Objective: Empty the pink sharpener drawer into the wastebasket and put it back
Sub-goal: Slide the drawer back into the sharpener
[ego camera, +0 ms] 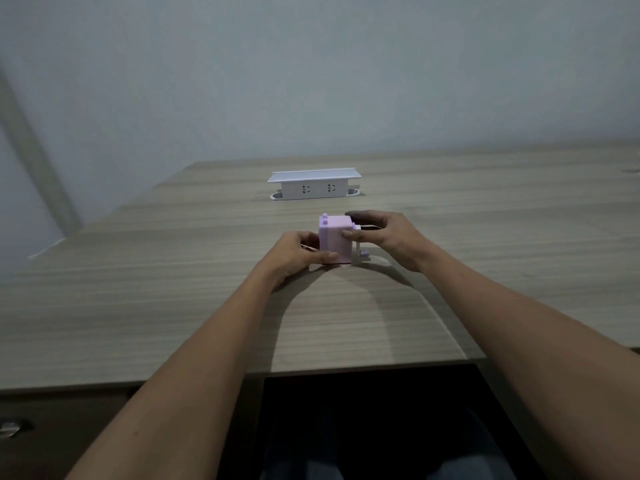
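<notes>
Desk [485,209] of pale wood grain fills my view, a white socket box [314,186] at its far middle. Nearer stands the pink sharpener [335,241], upright, tall axis vertical, crank [362,245] on its right side. My right hand [388,237] clasps its top and right side; my left hand [298,252] pinches its low left end. I judge the drawer should slide out level, body held firm. No wastebasket shows.

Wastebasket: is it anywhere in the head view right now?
No, only the wooden desk, the pink sharpener held between the left hand and right hand, and a white socket box show.
</notes>
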Available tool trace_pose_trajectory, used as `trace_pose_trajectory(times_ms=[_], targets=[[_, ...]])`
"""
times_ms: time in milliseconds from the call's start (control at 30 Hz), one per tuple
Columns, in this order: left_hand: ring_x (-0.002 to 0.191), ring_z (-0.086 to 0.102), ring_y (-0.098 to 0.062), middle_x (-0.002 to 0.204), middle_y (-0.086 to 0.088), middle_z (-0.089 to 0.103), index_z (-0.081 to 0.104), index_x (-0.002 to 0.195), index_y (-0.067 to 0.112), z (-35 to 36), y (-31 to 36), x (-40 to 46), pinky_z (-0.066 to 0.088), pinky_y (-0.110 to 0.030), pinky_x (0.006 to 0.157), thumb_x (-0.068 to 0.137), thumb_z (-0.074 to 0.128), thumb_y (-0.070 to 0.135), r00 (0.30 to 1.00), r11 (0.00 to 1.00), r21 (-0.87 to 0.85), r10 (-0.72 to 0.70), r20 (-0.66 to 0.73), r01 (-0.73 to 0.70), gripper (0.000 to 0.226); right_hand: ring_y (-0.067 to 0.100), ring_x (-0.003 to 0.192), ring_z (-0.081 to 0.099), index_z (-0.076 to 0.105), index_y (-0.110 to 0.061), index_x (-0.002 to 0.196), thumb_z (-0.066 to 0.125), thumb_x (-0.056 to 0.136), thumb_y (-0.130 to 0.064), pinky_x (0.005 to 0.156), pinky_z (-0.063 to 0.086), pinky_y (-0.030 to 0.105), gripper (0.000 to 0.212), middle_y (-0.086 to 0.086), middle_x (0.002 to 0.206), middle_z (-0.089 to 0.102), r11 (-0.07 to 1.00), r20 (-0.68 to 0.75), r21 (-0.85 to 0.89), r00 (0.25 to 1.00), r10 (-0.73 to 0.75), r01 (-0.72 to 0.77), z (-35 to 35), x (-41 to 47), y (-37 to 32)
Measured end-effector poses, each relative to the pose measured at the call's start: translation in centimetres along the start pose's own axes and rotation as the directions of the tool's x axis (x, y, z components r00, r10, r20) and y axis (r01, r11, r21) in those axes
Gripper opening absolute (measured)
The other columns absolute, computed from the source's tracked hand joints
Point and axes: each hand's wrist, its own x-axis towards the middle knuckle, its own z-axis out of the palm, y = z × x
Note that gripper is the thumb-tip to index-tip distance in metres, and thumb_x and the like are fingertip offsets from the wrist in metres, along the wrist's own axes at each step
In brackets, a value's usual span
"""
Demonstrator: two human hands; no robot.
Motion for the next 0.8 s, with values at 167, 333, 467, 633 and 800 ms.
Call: trace_pose_trajectory(times_ms=[167, 333, 467, 633, 800], targets=[[0.073, 0.071, -0.001, 0.105, -0.004, 0.078, 0.071, 0.125, 0.017, -0.2, -0.4, 0.1, 0.051, -0.011, 0.061, 0.082, 0.084, 0.018, 0.999, 0.997, -0.060, 0.052, 0.004, -0.052, 0.045, 0.018, 0.101, 0.075, 0.069, -0.007, 0.131, 0.086, 0.078, -0.007, 0.084, 0.059, 0.026, 0.055, 0.009, 0.117, 0.078, 0.999, 0.085, -0.022, 0.995, 0.049, -0.047, -0.3, -0.3, 1.1], [0.083, 0.072, -0.011, 0.102, -0.001, 0.081, 0.072, 0.126, 0.017, -0.4, -0.5, 1.0, 0.050, -0.017, 0.065, 0.081, 0.084, 0.025, 0.999, 0.997, -0.071, 0.039, -0.002, -0.039, 0.047, 0.024, 0.094, 0.074, 0.073, -0.001, 0.123, 0.083, 0.080, -0.002, 0.081, 0.062, 0.029, 0.043, 0.018, 0.112, 0.078, 0.994, 0.128, 0.012, 0.986, 0.109, -0.111, -0.8, 0.1, 1.5], [0.092, 0.075, -0.021, 0.102, -0.002, 0.081, 0.073, 0.125, 0.018, -0.5, -0.4, 2.8, 0.059, -0.034, 0.081, 0.078, 0.086, 0.026, 0.998, 0.995, -0.077, 0.060, -0.012, -0.061, 0.049, 0.026, 0.094, 0.076, 0.073, -0.002, 0.121, 0.082, 0.080, -0.001, 0.084, 0.061, 0.035, 0.042, 0.017, 0.110, 0.079, 0.990, 0.137, 0.048, 0.983, 0.126, -0.134, -1.5, 1.7, 1.6], [0.100, 0.075, -0.022, 0.108, -0.001, 0.080, 0.071, 0.129, 0.013, -1.2, 0.5, 6.2, 0.058, -0.036, 0.092, 0.078, 0.087, 0.021, 0.996, 0.994, -0.064, 0.086, -0.002, -0.086, 0.054, 0.022, 0.104, 0.076, 0.074, -0.004, 0.121, 0.083, 0.079, -0.003, 0.090, 0.059, 0.026, 0.042, 0.009, 0.111, 0.080, 0.998, 0.097, 0.002, 0.993, 0.068, -0.069, -2.8, 4.4, 1.5], [0.102, 0.075, -0.023, 0.111, -0.002, 0.079, 0.071, 0.127, 0.012, -1.3, 1.2, 10.3, 0.058, -0.029, 0.088, 0.079, 0.084, 0.013, 0.995, 0.992, -0.075, 0.104, 0.007, -0.103, 0.049, 0.021, 0.109, 0.074, 0.073, -0.005, 0.123, 0.082, 0.081, -0.004, 0.095, 0.057, 0.027, 0.043, 0.007, 0.114, 0.079, 0.998, 0.087, -0.019, 0.994, 0.059, -0.057, -4.6, 8.2, 2.5]])
